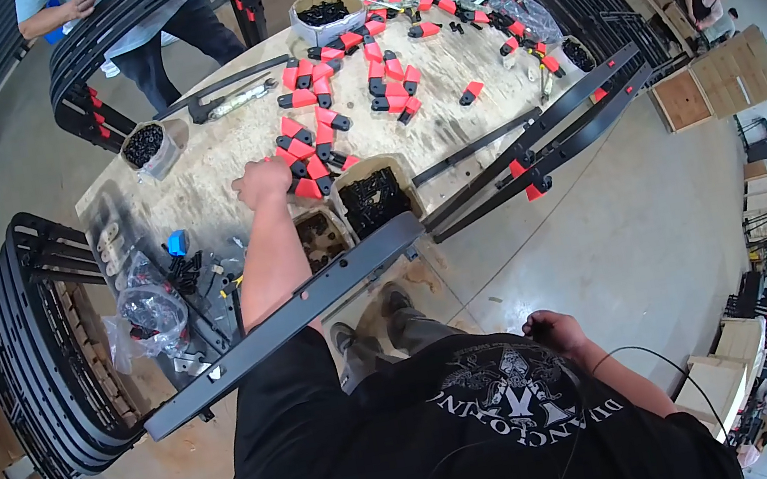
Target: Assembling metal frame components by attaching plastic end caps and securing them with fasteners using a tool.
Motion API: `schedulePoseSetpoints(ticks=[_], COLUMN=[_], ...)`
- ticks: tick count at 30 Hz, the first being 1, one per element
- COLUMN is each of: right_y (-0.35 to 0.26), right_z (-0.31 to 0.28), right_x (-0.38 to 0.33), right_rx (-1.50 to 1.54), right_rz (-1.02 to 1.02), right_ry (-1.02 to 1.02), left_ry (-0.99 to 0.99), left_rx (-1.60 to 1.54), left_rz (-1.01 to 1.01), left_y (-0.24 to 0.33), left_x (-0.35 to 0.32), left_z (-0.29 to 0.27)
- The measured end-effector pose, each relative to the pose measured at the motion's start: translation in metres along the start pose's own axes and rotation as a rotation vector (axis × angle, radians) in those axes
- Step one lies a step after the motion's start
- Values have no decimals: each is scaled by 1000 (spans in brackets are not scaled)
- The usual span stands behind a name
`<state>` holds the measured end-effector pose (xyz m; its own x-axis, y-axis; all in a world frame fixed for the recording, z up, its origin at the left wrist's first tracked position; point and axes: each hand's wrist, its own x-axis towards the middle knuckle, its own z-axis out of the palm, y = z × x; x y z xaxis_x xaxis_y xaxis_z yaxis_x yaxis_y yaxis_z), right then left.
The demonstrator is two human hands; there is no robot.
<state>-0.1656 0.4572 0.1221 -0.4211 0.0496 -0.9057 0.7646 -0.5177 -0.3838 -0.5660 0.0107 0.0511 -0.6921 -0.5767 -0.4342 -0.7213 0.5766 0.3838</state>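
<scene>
My left hand (262, 183) reaches over the wooden table beside a cluster of red-and-black plastic pieces (295, 145). Its fingers point down and are mostly hidden, so I cannot tell whether it grips one. Held near my body at the right, my right hand (559, 332) is closed around a small black part (534, 327), only partly visible. A long black metal frame (286, 325) crosses in front of me, over my left arm. Red-and-black pieces (525, 177) are fitted on its right section. An open box of black parts (377, 198) stands near my left forearm.
Across the wooden table (216, 146), another person (166, 32) handles a similar black frame (133, 12). Stacked frames stand at left (41, 347) and far right (594, 11). A tub of black bits (147, 147), power tool (229, 101) and plastic bag (152, 314) lie on the table.
</scene>
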Motion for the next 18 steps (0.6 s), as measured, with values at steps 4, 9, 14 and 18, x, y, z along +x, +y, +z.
schedulePoseSetpoints(ticks=[4,9,14,18], right_y=[-31,-45,-76,-89], right_z=[-11,-6,9,12], right_x=[20,50,60,61], right_rx=[-10,-97,-249,-245], right_rz=[73,84,118,88], right_ry=[-104,4,-94,-127], left_ry=[-97,-113,121,-178], left_rx=[114,255,-422,-1418], left_rz=[133,195,90,101], left_y=[-16,2,-48,-91], left_x=[20,-20,9,2], left_z=[-2,-6,13,-19])
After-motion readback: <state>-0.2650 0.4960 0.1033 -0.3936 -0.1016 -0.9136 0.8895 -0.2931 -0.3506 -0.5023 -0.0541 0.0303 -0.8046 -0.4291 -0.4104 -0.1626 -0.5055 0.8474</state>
